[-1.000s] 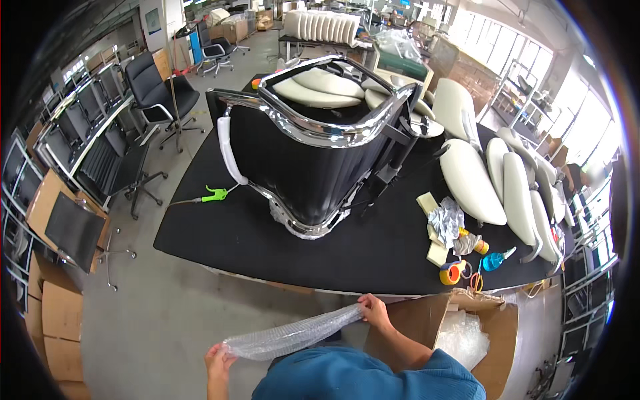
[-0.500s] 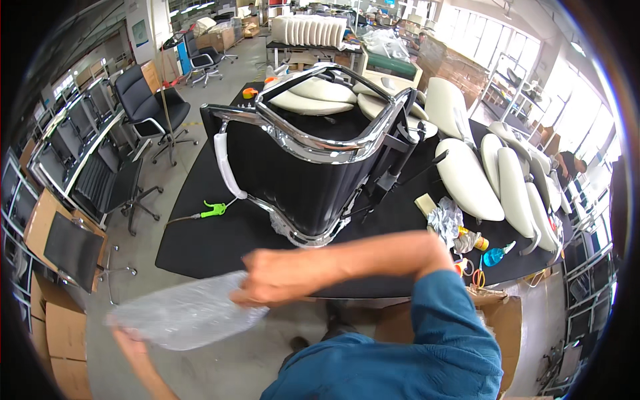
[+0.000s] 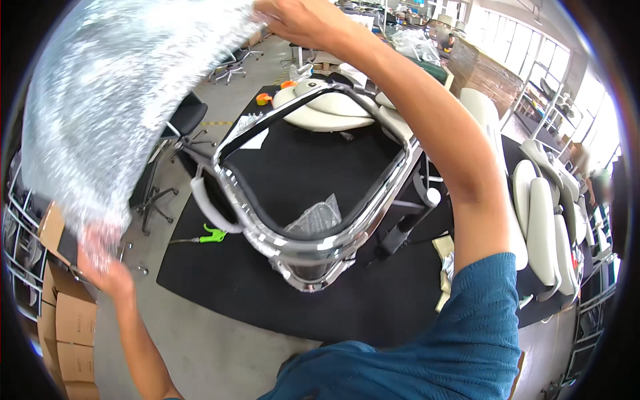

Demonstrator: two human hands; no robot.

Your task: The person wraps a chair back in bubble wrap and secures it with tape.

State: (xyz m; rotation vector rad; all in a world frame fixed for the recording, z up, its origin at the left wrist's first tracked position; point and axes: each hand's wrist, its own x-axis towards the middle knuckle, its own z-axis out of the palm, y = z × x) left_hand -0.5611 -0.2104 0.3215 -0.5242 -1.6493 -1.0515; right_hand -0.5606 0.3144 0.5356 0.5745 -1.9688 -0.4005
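A large piece of clear plastic film [image 3: 100,113], blurred by motion, spreads between my hands at the upper left. My right hand [image 3: 290,20] is raised high and pinches one corner of it. My left hand [image 3: 107,263], lower down at the left, is closed on its bottom end, with plastic over the fingers. In front of me a chair frame of shiny chrome tubing [image 3: 320,250] with black mesh stands on a black-topped table [image 3: 267,313]. A pale sleeve covers its left armrest [image 3: 210,207]. Crumpled clear plastic [image 3: 317,217] shows through the frame's opening.
A green air blow gun [image 3: 213,234] lies left of the frame. Cream padded chair parts [image 3: 540,233] are piled at the right, more [image 3: 323,113] at the back. Orange tape rolls [image 3: 264,99] sit at the far edge. Cardboard boxes [image 3: 75,320] stand at lower left.
Both hands have spread the plastic film wider. My right hand swung up and away from me, my left rose slightly. The chair frame now appears more from above and tilted.
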